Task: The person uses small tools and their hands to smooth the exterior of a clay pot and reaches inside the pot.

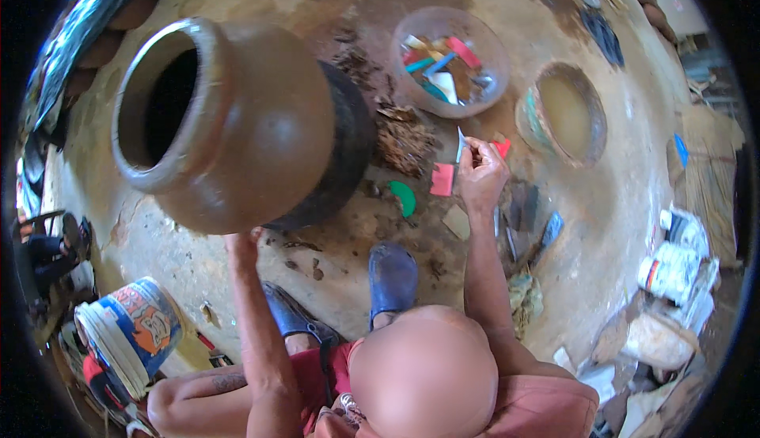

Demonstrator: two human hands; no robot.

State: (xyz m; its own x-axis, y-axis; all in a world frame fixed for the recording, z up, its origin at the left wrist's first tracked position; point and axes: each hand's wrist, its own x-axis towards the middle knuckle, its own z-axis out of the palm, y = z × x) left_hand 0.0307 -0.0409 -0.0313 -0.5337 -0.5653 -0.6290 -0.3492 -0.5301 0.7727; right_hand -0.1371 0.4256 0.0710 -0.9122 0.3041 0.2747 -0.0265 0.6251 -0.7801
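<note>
A large brown clay pot (265, 106) with a wide dark mouth lies tilted to the left, its lower end in a black round support (348, 141). My left hand (244, 242) is at the pot's near underside; the pot hides most of its fingers. Out to the right, my right hand (484, 175) pinches a thin whitish flat piece (461, 145) that points away from me. A red piece (502, 147) shows beside its fingers; whether it is held I cannot tell. On the floor nearby are a pink rectangular piece (442, 179), a green curved piece (403, 198) and a beige square piece (457, 222).
Beyond my right hand stands a clear plastic bowl (443, 110) with several coloured pieces in liquid. Right of it is a bucket (535, 125) of murky water. Clay scraps (404, 141) lie beside the pot. A printed bucket (146, 319) sits at the near left.
</note>
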